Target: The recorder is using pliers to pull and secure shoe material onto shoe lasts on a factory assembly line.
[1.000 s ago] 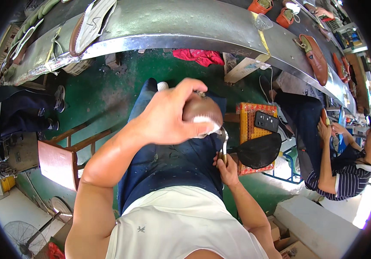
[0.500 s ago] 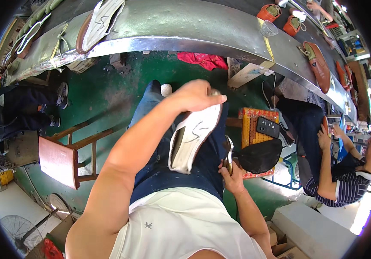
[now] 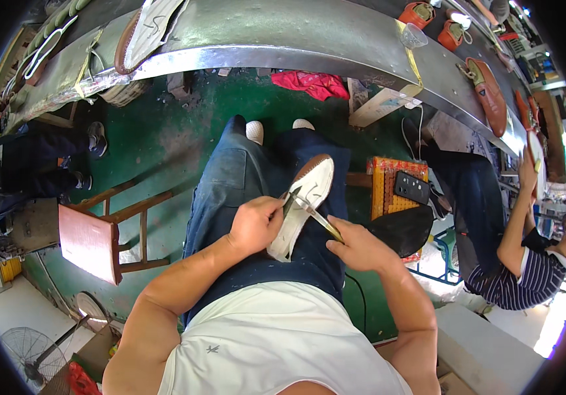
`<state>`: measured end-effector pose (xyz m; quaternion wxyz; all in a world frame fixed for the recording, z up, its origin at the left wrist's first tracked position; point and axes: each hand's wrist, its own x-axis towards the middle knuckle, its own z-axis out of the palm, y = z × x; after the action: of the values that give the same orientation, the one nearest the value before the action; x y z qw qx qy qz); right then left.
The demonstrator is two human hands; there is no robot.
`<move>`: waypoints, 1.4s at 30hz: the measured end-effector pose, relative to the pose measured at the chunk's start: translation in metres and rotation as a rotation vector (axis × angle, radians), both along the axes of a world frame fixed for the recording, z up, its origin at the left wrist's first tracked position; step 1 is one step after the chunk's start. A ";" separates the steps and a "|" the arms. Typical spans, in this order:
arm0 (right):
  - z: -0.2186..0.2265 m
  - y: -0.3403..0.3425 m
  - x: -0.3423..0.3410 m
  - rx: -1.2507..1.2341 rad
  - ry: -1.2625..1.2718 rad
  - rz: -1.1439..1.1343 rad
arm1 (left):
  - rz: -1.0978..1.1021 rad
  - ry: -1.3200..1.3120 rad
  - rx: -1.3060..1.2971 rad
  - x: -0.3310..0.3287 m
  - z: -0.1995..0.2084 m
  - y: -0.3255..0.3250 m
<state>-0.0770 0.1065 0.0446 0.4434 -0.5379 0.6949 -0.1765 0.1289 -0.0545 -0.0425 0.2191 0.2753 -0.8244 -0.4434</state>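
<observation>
A brown shoe with a white cover (image 3: 314,187) lies over my thighs, its toe pointing away and to the right. A dark pen mark shows on the cover. My left hand (image 3: 256,226) is closed at the shoe's left edge, thumb and fingers pinching there. My right hand (image 3: 364,246) grips the handle of metal pincers (image 3: 319,218). Their head meets the shoe's opening edge close to my left fingertips. What exactly lies between the jaws is too small to tell.
A metal-topped bench (image 3: 283,34) runs across the far side, bearing several shoes. To the right, a beaded seat (image 3: 383,191) holds a black phone (image 3: 412,188) and a black cloth-like item (image 3: 401,232). A wooden stool (image 3: 89,240) stands left. Another person (image 3: 523,276) works at the right.
My left hand has come back from the shoe's far end to its left edge. The shoe has turned toe-away, and my right hand has brought the pincers up from beside my thigh onto it.
</observation>
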 end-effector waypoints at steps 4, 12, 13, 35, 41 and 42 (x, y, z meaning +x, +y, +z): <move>0.037 -0.038 -0.012 0.290 0.087 0.160 | -0.031 0.082 -0.027 0.002 0.004 0.005; -0.027 -0.008 0.010 0.140 0.165 0.072 | -0.177 0.335 1.374 -0.002 -0.076 0.005; -0.030 -0.004 0.020 0.120 0.116 -0.033 | -0.235 0.320 1.348 -0.002 -0.067 0.002; -0.094 0.012 0.067 0.060 -0.360 -0.650 | -0.153 0.035 0.414 -0.021 -0.055 0.010; -0.102 0.020 0.053 0.086 -0.582 -0.696 | -0.292 -0.070 0.102 -0.022 -0.041 -0.001; -0.105 0.024 0.039 0.232 -0.935 -0.728 | -0.283 -0.077 0.065 -0.023 -0.039 -0.001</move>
<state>-0.0375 0.1306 -0.0605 0.6687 -0.0790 0.5807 -0.4576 0.1056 -0.0553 -0.0819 0.1137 0.1802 -0.8480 -0.4853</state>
